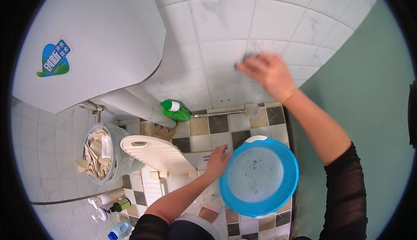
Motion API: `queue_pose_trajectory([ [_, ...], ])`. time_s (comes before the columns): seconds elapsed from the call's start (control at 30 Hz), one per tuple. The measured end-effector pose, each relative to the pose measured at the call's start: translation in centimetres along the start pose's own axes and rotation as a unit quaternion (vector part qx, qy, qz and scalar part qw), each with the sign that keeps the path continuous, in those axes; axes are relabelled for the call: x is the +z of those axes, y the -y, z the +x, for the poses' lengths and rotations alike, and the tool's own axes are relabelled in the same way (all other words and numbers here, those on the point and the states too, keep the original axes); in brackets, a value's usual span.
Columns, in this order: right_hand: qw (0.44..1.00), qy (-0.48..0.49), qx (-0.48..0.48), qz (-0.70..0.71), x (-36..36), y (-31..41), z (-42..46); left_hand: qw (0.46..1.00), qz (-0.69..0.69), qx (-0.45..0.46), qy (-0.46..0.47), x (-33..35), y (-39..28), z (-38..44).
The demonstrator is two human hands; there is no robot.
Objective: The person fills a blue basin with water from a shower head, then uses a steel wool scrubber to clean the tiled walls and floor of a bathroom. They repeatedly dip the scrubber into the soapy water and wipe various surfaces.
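My right hand [268, 74] is raised in front of the white marbled wall tiles [221, 21], its fingers around a small dark item, blurred, too unclear to name. Below it, my left hand [219, 162] is beside the left rim of a blue plastic basin [291, 175], its fingers apart; whether it touches the rim is hard to tell. Foamy, soapy water [255, 175] fills much of the basin, which has white handles. Under the left forearm is a pale folding plastic stool [159, 152] with a ribbed surface.
A green bottle [177, 112] and a toilet brush [224, 113] lie along the wall's foot. At left stand a clear bin [120, 161] full of used paper and several bottles, one light blue [121, 229]. A white cistern [107, 28] juts out above; a greenish panel [352, 87] is at right.
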State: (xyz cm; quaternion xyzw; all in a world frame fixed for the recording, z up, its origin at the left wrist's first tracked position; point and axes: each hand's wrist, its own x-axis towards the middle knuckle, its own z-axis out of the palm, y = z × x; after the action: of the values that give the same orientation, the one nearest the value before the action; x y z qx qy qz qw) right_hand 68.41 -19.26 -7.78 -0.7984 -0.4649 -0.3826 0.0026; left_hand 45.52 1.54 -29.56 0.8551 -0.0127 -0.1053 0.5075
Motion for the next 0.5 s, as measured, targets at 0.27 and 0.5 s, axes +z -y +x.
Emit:
queue_pose_trajectory([
  [0.27, 0.956, -0.282, 0.056, -0.064, -9.6, -4.2, 13.3, 0.991, 0.101, -0.024, 0.086, -0.8, 0.4, -2.1],
  [0.5, 0.985, 0.154, -0.043, 0.062, -0.5, 2.1, 2.8, 0.990, 0.092, -0.052, 0.088, 0.9, -1.3, -2.0],
])
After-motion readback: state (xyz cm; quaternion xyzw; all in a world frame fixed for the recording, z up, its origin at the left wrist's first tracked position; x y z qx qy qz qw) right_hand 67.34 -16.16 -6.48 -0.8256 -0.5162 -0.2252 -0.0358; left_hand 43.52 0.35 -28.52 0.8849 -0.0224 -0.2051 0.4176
